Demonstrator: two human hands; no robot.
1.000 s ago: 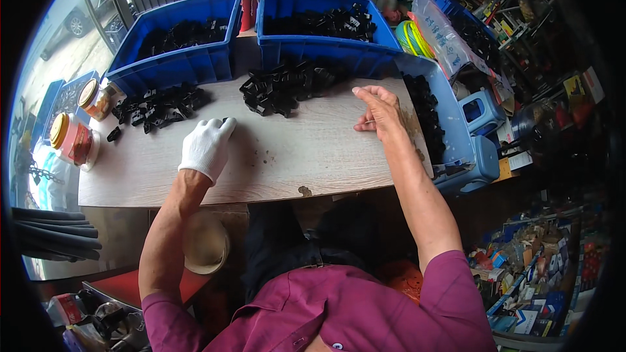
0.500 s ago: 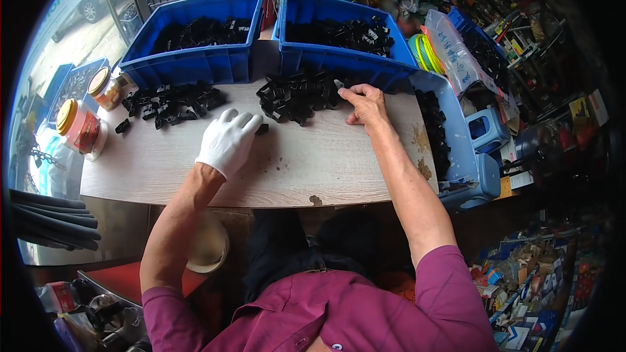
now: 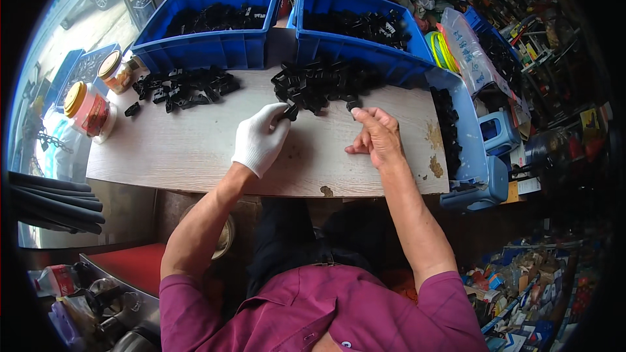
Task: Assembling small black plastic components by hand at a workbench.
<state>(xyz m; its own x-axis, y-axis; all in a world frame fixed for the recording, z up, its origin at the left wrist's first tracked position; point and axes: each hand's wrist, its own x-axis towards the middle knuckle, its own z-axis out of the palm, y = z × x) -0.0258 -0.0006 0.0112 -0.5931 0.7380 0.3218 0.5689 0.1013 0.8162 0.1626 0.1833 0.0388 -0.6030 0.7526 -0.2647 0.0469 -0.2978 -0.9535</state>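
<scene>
My left hand (image 3: 262, 138), in a white knit glove, pinches a small black plastic part (image 3: 291, 112) between thumb and fingers above the table. To its right, my bare right hand (image 3: 378, 135) has thumb and forefinger closed on another black plastic piece (image 3: 353, 104) by the near edge of a pile. That pile of black plastic parts (image 3: 313, 85) lies just beyond both hands. Farther left is a second pile of similar black parts (image 3: 186, 88), with one loose piece (image 3: 132, 109) beside it. The parts' exact kind is too small to make out.
Two blue bins (image 3: 202, 52) (image 3: 365, 52) of black parts stand along the far side of the wooden table (image 3: 163, 156). Two yellow-lidded jars (image 3: 88, 111) (image 3: 116, 73) are at the left edge. A light-blue tub (image 3: 471, 150) with black parts adjoins the right edge.
My left hand has moved right and now lifts a black part at its fingertips. My right hand has drawn back toward me from the pile's right side. The whole view has shifted slightly.
</scene>
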